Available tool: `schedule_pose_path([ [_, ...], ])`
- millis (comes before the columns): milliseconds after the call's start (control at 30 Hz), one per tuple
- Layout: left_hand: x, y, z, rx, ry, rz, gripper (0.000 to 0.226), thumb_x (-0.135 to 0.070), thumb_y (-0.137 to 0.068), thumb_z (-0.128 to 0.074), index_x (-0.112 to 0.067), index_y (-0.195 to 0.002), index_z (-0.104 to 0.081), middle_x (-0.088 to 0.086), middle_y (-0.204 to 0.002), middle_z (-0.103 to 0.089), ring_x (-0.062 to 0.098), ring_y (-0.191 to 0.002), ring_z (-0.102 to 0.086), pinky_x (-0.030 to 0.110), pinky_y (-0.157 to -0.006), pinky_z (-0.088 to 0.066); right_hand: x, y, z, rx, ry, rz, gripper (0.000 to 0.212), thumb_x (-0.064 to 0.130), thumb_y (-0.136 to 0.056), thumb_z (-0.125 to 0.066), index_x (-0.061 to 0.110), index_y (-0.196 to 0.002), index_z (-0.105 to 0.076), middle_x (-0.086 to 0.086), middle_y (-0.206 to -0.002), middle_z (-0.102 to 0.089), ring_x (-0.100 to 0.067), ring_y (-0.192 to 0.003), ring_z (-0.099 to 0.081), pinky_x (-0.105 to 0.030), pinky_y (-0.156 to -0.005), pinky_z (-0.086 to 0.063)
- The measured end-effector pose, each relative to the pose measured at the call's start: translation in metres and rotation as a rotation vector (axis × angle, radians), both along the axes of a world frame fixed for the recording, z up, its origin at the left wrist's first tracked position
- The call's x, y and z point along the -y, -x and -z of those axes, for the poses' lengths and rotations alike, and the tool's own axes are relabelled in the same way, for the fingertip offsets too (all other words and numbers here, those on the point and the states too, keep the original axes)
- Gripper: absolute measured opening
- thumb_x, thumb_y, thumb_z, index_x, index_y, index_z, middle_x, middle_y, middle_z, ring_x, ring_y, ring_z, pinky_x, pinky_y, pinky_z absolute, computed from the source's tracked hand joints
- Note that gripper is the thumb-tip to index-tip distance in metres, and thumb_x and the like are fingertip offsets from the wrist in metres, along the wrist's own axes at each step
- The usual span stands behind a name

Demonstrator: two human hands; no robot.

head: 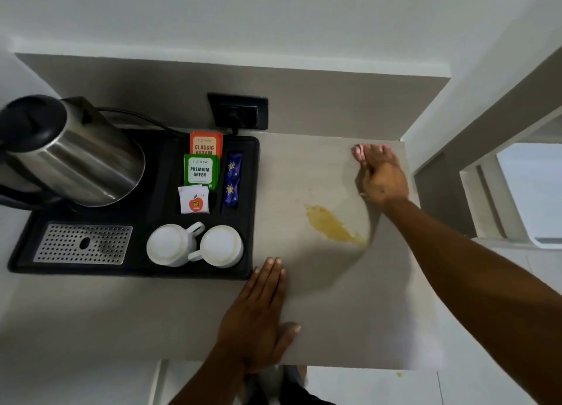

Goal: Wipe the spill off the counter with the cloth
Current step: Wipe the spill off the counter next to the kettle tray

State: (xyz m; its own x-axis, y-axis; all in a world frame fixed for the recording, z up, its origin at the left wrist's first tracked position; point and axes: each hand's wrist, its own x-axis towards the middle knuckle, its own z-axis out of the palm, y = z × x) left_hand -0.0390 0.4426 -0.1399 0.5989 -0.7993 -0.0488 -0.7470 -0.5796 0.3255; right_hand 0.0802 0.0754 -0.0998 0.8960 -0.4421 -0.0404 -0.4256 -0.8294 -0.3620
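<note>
i look down on a pale grey stone-look counter (304, 313); a yellow, elongated liquid spill (333, 225) lies on it, right of centre; my right hand (381, 176) rests beyond the spill near the back wall, fingers together and extended, and i cannot tell whether it holds anything; something thin and pale seems to drape beneath it toward the spill, but i cannot confirm it is the cloth; my left hand (261, 316) lies flat and open at the front edge, holding nothing; i judge the wipe goes best drawn from the back toward me, over the whole spill, pressing evenly; just left sits a black plastic tray (255, 210) with a steel kettle (79, 155), tea sachets (200, 170) and two white cups (194, 245); it limits sweeping leftward; a yellow fleck (399, 374) marks the floor below.
</note>
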Motion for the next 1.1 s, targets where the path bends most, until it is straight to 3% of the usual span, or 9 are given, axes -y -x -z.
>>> schedule_pose_path([
  [167,0.001,-0.003,-0.003,0.024,-0.048,0.005,0.094,-0.06,-0.095,-0.051,0.002,-0.159,-0.021,0.021,-0.17,-0.015,0.034,-0.159,-0.005,0.045,-0.127,-0.008,-0.058,-0.049,0.002,0.045,-0.047,-0.265,0.051,0.013,-0.097,-0.047,0.022,-0.147,-0.051,-0.01,-0.157,-0.045,-0.035,-0.151,-0.03,-0.04,-0.125,-0.022],
  [300,0.0,0.0,-0.006,0.04,-0.059,-0.005,0.094,-0.062,-0.096,-0.048,0.002,-0.159,-0.019,0.021,-0.17,-0.015,0.033,-0.159,-0.005,0.044,-0.128,-0.005,-0.087,-0.013,0.008,-0.001,-0.009,-0.587,0.05,0.018,-0.101,-0.043,0.018,-0.151,-0.045,-0.009,-0.16,-0.04,-0.03,-0.153,-0.027,-0.041,-0.128,-0.018],
  [400,0.0,0.0,-0.004,0.018,-0.04,-0.014,0.094,-0.062,-0.096,-0.047,0.001,-0.16,-0.016,0.02,-0.17,-0.012,0.032,-0.159,-0.002,0.044,-0.128,-0.005,-0.064,-0.007,0.008,0.02,0.022,-0.56,0.049,0.017,-0.098,-0.046,0.016,-0.147,-0.051,-0.012,-0.155,-0.048,-0.032,-0.149,-0.036,-0.042,-0.126,-0.024],
  [500,0.001,-0.001,-0.001,0.019,-0.042,-0.019,0.095,-0.062,-0.097,-0.046,0.001,-0.16,-0.014,0.02,-0.171,-0.01,0.032,-0.159,0.0,0.046,-0.128,-0.007,-0.07,-0.046,0.001,0.003,0.009,-0.423,0.05,0.016,-0.1,-0.049,0.021,-0.149,-0.047,-0.01,-0.158,-0.044,-0.032,-0.151,-0.032,-0.044,-0.124,-0.029],
  [600,0.0,-0.003,-0.001,0.018,-0.047,-0.028,0.096,-0.062,-0.095,-0.048,0.001,-0.16,-0.015,0.021,-0.171,-0.011,0.032,-0.159,0.0,0.044,-0.129,-0.005,-0.11,-0.077,-0.002,0.028,-0.038,-0.495,0.049,0.02,-0.101,-0.045,0.03,-0.149,-0.044,-0.005,-0.161,-0.041,-0.031,-0.152,-0.029,-0.047,-0.122,-0.032],
  [767,0.0,-0.001,-0.008,0.018,-0.093,-0.032,0.095,-0.062,-0.096,-0.047,0.002,-0.159,-0.017,0.023,-0.17,-0.014,0.034,-0.159,-0.004,0.045,-0.129,-0.005,-0.127,-0.007,0.008,0.008,0.019,-0.803,0.052,0.011,-0.099,-0.049,0.017,-0.151,-0.044,-0.011,-0.158,-0.041,-0.034,-0.152,-0.027,-0.042,-0.127,-0.017],
  [833,-0.001,0.001,-0.009,0.021,-0.081,-0.045,0.094,-0.062,-0.096,-0.047,0.004,-0.158,-0.02,0.024,-0.169,-0.017,0.035,-0.159,-0.007,0.047,-0.129,-0.01,-0.1,0.037,0.008,0.015,0.015,-0.905,0.048,0.016,-0.099,-0.046,0.012,-0.148,-0.05,-0.011,-0.155,-0.045,-0.035,-0.15,-0.031,-0.046,-0.126,-0.02],
  [967,-0.002,0.003,-0.008,0.01,-0.072,-0.055,0.096,-0.061,-0.096,-0.047,0.004,-0.159,-0.016,0.023,-0.17,-0.014,0.034,-0.159,-0.003,0.047,-0.129,-0.01,-0.024,0.066,0.003,-0.045,0.013,-0.661,0.053,0.029,-0.097,-0.037,0.018,-0.147,-0.047,-0.015,-0.153,-0.049,-0.034,-0.148,-0.035,-0.049,-0.124,-0.021],
  [1100,-0.001,0.0,-0.007,0.017,-0.074,-0.052,0.095,-0.063,-0.097,-0.043,0.002,-0.16,-0.014,0.022,-0.17,-0.01,0.032,-0.159,0.0,0.044,-0.129,-0.005,-0.028,0.011,-0.002,0.004,0.018,-0.497,0.047,0.022,-0.1,-0.043,0.016,-0.146,-0.053,-0.014,-0.154,-0.049,-0.039,-0.149,-0.034,-0.051,-0.122,-0.026],
])
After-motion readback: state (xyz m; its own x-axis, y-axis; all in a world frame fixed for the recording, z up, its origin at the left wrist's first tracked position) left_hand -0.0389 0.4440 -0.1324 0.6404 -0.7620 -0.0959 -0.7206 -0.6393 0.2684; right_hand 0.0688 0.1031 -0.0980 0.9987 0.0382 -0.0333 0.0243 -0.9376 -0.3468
